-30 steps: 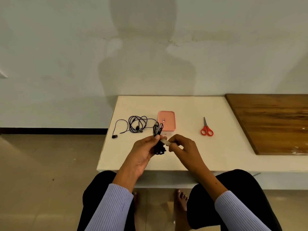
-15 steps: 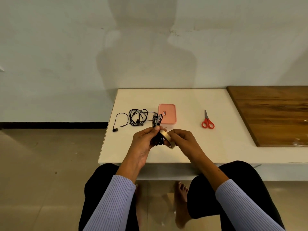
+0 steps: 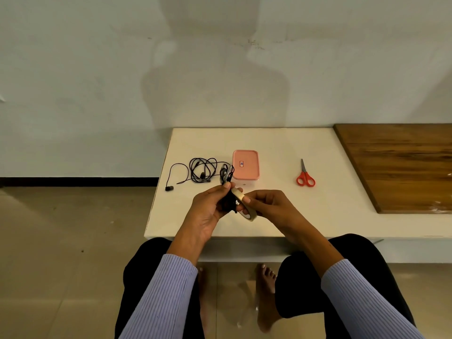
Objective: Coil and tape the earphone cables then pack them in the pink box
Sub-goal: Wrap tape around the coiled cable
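While left hand (image 3: 208, 211) grips coiled earphones (image 3: 226, 189), right hand (image 3: 266, 206) holds tape roll (image 3: 247, 209)

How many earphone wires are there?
2. One bundled black earphone cable is held in the left hand. One loose black earphone cable lies on the white table, left of the pink plastic box.

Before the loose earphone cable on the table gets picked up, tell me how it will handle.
The loose earphone cable is thin and lies in uneven loops, so it will probably hang limp and tangle. It looks light, likely no effort to lift. One earbud strand trails toward the table edge and may drag or snag behind.
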`<state>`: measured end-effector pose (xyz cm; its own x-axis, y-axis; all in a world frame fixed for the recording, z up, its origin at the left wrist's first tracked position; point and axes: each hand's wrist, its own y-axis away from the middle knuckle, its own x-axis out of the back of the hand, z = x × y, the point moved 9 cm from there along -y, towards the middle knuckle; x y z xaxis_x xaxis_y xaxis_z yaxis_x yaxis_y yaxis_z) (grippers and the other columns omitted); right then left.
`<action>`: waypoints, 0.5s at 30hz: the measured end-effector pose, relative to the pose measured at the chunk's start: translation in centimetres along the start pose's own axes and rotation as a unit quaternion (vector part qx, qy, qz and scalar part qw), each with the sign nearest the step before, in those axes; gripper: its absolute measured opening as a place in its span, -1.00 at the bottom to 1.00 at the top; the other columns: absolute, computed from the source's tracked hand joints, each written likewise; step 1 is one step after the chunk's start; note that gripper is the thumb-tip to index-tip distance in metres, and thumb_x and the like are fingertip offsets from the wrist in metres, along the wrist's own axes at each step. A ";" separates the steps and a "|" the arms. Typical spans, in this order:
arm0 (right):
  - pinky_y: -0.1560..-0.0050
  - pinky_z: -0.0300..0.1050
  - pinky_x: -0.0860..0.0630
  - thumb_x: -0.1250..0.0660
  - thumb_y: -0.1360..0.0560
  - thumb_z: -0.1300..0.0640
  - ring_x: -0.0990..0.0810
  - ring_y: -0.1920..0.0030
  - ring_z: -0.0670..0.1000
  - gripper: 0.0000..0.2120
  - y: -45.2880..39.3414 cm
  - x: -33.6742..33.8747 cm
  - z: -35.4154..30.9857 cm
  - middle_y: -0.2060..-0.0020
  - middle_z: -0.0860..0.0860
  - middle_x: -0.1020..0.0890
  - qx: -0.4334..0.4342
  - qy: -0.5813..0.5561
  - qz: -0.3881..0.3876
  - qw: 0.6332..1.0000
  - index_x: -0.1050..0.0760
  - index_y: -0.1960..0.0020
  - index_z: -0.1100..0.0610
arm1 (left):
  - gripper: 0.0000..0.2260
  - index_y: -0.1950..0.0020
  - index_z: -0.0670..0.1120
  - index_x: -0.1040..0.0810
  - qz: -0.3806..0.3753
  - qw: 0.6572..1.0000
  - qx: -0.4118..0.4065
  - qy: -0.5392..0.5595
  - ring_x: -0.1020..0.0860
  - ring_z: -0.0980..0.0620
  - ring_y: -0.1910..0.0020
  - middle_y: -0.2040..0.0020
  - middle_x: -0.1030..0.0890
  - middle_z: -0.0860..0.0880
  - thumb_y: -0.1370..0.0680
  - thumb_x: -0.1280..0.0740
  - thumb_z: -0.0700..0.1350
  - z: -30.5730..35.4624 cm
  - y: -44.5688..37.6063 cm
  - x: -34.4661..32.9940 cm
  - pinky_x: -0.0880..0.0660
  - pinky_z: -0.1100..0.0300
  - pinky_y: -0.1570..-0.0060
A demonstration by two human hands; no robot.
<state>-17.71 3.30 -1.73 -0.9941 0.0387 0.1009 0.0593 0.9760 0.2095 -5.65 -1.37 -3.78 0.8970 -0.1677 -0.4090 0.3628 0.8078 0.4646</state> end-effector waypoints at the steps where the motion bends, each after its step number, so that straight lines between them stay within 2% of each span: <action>1: 0.05 -0.26 -0.55 -0.27 -0.54 0.17 -0.64 0.16 -0.09 -0.82 0.0 -0.1 0.0 0.16 0.01 -0.71 0.000 -0.002 -0.012 1.000 -0.64 -0.01 0.18 | -0.88 0.07 -0.16 -0.62 0.001 1.000 0.006 0.003 -0.64 -0.02 0.11 0.14 -0.70 -0.11 -0.55 -0.30 -0.18 -0.1 0.0 0.1 -0.54 0.13 0.12; 5: 0.10 -0.34 -0.54 -0.24 -0.56 0.26 -0.66 0.09 -0.09 -0.81 0.2 -0.5 -0.3 0.12 0.00 -0.71 -0.002 -0.019 -0.050 0.999 -0.61 -0.06 0.18 | -0.89 0.07 -0.16 -0.62 0.006 1.000 0.017 0.009 -0.63 -0.06 0.05 0.09 -0.70 -0.15 -0.55 -0.30 -0.18 -0.2 -0.2 0.6 -0.54 0.09 0.06; 8: 0.14 -0.37 -0.54 -0.16 -0.58 0.30 -0.64 0.18 -0.15 -0.75 0.1 -0.2 0.0 0.22 -0.07 -0.71 -0.019 -0.014 -0.021 1.000 -0.62 0.04 0.15 | -0.89 0.06 -0.17 -0.62 0.000 1.000 0.003 -0.002 -0.64 -0.06 0.06 0.12 -0.70 -0.13 -0.55 -0.30 -0.19 -0.1 -0.2 0.3 -0.54 0.07 -0.01; 10: 0.14 -0.36 -0.54 -0.15 -0.59 0.24 -0.61 0.27 -0.15 -0.73 0.0 0.2 0.2 0.28 -0.04 -0.68 -0.019 -0.006 0.014 1.000 -0.61 0.10 0.18 | -0.89 0.05 -0.17 -0.63 -0.006 1.000 -0.010 -0.021 -0.64 -0.01 0.09 0.15 -0.70 -0.09 -0.53 -0.32 -0.20 0.1 0.0 -0.1 -0.55 0.09 -0.02; 12: 0.20 -0.37 -0.50 -0.22 -0.57 0.12 -0.56 0.34 -0.17 -0.76 0.0 0.4 0.3 0.34 -0.04 -0.65 -0.015 0.007 0.036 0.999 -0.60 0.14 0.21 | -0.89 0.05 -0.17 -0.64 -0.006 0.999 -0.018 -0.037 -0.64 0.04 0.12 0.17 -0.70 -0.06 -0.53 -0.32 -0.20 0.1 0.1 -0.4 -0.55 0.12 0.00; 15: 0.20 -0.36 -0.49 -0.30 -0.52 0.07 -0.56 0.32 -0.15 -0.75 -0.1 0.5 0.3 0.31 -0.02 -0.66 -0.009 0.014 0.033 0.999 -0.61 0.10 0.25 | -0.89 0.05 -0.16 -0.65 -0.005 0.999 -0.021 -0.044 -0.64 0.04 0.11 0.15 -0.70 -0.07 -0.53 -0.32 -0.20 0.1 0.1 -0.4 -0.56 0.13 0.02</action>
<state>-18.20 3.29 -2.00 -0.9851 0.0960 0.1426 0.1260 0.9676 0.2190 -5.97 -1.27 -3.49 0.9131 -0.2225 -0.3417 0.3618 0.8286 0.4272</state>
